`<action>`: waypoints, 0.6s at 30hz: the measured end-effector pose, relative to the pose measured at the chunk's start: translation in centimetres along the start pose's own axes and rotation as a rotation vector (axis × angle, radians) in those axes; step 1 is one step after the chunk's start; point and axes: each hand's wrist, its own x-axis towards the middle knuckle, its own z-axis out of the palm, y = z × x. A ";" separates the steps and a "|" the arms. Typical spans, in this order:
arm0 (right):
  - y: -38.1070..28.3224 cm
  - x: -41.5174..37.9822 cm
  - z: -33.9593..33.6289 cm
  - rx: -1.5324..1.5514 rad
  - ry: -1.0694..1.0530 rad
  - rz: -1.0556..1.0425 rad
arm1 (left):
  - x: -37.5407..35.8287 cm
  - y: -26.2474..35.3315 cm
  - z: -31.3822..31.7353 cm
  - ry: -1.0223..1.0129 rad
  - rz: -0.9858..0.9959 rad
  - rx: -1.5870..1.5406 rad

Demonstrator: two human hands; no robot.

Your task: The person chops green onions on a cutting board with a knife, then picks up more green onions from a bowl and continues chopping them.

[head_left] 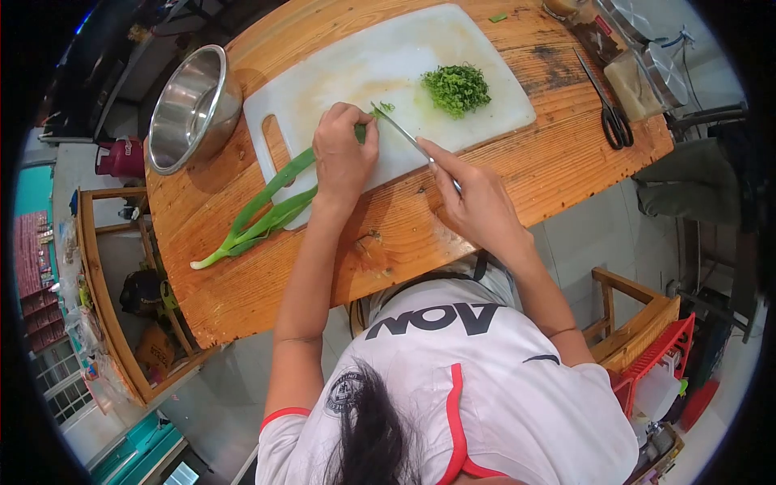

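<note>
My left hand (345,149) is closed around the green tops of a scallion (257,212), pressing them on a white cutting board (323,77). The scallion's pale root end lies out to the left on the wooden table. In my right hand (473,190) is a knife (404,133), its blade angled up and left with the tip beside my left fingertips. A few cut green bits (387,107) lie by the tip. A heap of chopped scallion (457,90) rests on the right part of the board.
A steel bowl (187,113) stands at the table's left edge. Black-handled scissors (612,113) lie on the right of the wooden table (566,174), near several jars and containers (630,85). A wooden stool (638,311) and a red rack (656,364) stand at lower right.
</note>
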 end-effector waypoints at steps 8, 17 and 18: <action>0.7 1.1 2.7 -0.111 0.049 -0.131 | 0.1 0.2 0.0 -0.012 -0.016 -0.003; 0.1 -1.2 -0.3 -0.038 -0.038 0.003 | -0.1 0.5 -0.1 -0.010 -0.023 0.049; -0.2 -1.2 -0.7 -0.006 -0.045 0.041 | 0.0 0.5 -0.1 -0.012 -0.025 0.041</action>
